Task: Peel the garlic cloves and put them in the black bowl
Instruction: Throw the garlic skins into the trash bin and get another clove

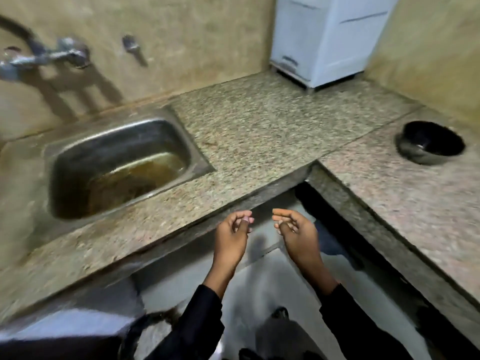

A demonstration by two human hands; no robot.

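Observation:
The black bowl (413,155) stands on the right wing of the granite counter, far from both hands; I see only a glint inside it. My left hand (232,236) hovers just in front of the counter's front edge, its fingers curled, thumb and fingertips pinching a small pale piece that looks like a garlic clove (246,219). My right hand (297,231) floats a short gap to the right, forefinger stretched toward the left hand and the other fingers loosely bent. Nothing shows in it. The view is blurred.
A steel sink (78,149) with brown water is set in the L-shaped granite counter (259,126) at left, taps (70,51) on the wall above it. A white appliance (324,40) stands in the back corner. Below the hands lies grey floor.

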